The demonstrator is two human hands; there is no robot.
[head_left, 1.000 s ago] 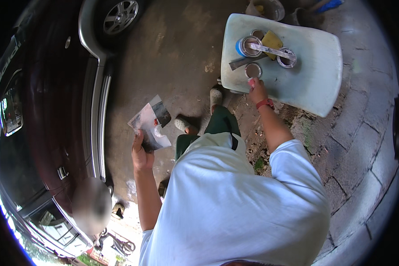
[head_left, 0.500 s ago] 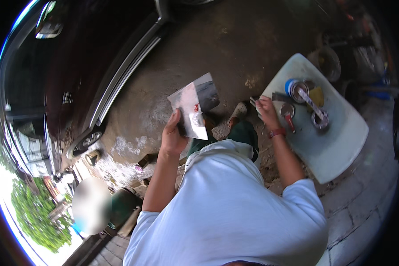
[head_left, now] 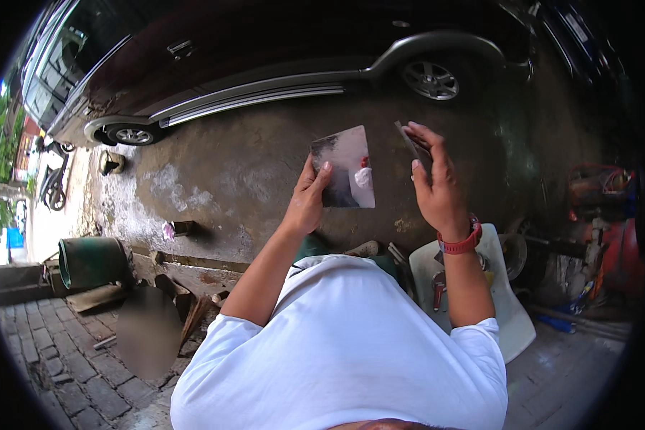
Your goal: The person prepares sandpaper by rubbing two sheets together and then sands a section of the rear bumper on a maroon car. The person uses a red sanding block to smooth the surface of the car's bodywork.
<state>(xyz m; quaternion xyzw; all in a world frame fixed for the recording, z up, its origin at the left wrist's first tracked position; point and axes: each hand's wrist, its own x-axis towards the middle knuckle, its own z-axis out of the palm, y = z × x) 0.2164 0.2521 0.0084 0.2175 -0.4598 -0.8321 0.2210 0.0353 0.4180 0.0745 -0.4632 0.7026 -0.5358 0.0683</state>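
Observation:
In my left hand (head_left: 307,202) is a flat, shiny mixing plate (head_left: 342,147), gripped at its left edge by thumb and fingers. A lump of white paste (head_left: 363,178) and a small dab of red paste (head_left: 364,162) sit side by side near the plate's right edge. To the right, apart from the plate, my right hand (head_left: 441,183) is closed on a thin, flat grey spreader (head_left: 409,140) between thumb and fingers. A red band circles my right wrist.
A white plastic chair (head_left: 516,331) stands at my right, with a red-handled tool (head_left: 438,290) on it. Across the wet floor is a dark parked car (head_left: 265,64). A green drum (head_left: 93,264) lies at left; red equipment (head_left: 613,247) stands far right.
My view has turned right toward the car. My right hand has come up from beside the chair seat, bringing the spreader near the plate. The left hand still holds the plate.

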